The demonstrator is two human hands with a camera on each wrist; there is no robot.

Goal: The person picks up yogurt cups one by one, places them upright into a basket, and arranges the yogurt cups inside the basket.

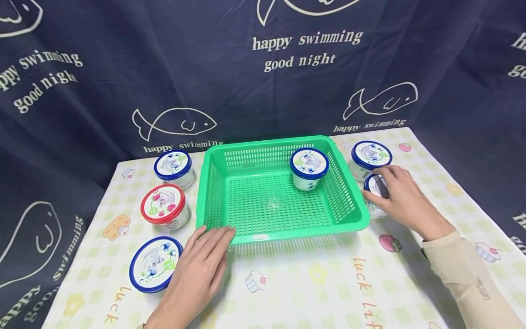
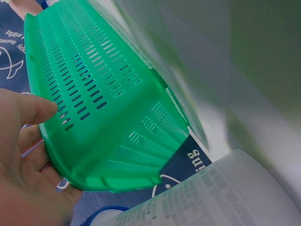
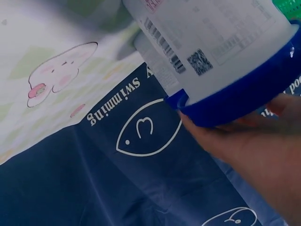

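Note:
My right hand (image 1: 400, 196) grips a white tub with a blue lid (image 1: 375, 183) by its lid, just right of the green basket (image 1: 283, 236). In the right wrist view, the fingers curl round the blue rim of that tub (image 3: 221, 52), and a barcode shows on its side. Over the basket's near left corner lies my left hand (image 1: 205, 260), fingers across the rim. The left wrist view has its thumb (image 2: 40, 109) against the basket's outer wall (image 2: 94, 136). Inside the basket, at the right, stands another blue-lidded tub (image 1: 309, 165).
Left of the basket stand a blue-lidded tub (image 1: 173, 165), a red-lidded tub (image 1: 163, 204) and a nearer blue-lidded tub (image 1: 154, 265) beside my left forearm. Another blue-lidded tub (image 1: 371, 155) is behind the gripped one. A dark curtain (image 1: 246, 100) hangs behind the patterned tablecloth (image 1: 296, 292).

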